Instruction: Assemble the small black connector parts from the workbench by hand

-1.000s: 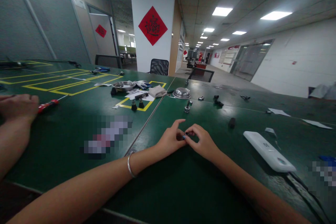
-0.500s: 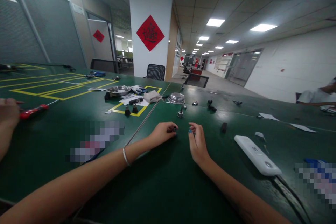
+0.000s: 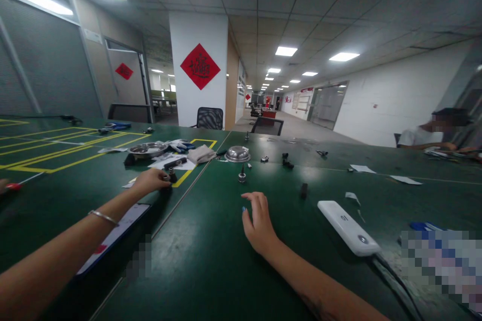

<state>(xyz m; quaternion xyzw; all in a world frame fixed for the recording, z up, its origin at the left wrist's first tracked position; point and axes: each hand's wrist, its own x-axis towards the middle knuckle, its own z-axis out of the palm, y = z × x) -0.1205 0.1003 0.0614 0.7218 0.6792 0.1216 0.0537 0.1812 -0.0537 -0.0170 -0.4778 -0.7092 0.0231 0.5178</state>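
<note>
My left hand reaches out to the left, its fingertips closed beside a small dark cylindrical part with a metallic top. What those fingers hold is mostly hidden. Over the middle of the green table, my right hand is raised with curved fingers, thumb apart, and nothing visible between them. Beyond it stands a small metal part with an upright stem. A clipboard with paper lies under my left forearm.
Farther back are a metal bowl, a grey cloth and an upturned metal dish. A white device with a cable lies at right, near a black block. At the left edge is a red-handled screwdriver. Another person sits at far right.
My left hand has moved left from the middle to the dark cylindrical parts. My right hand's thumb and fingers have spread slightly. The camera view has tilted up and shifted right.
</note>
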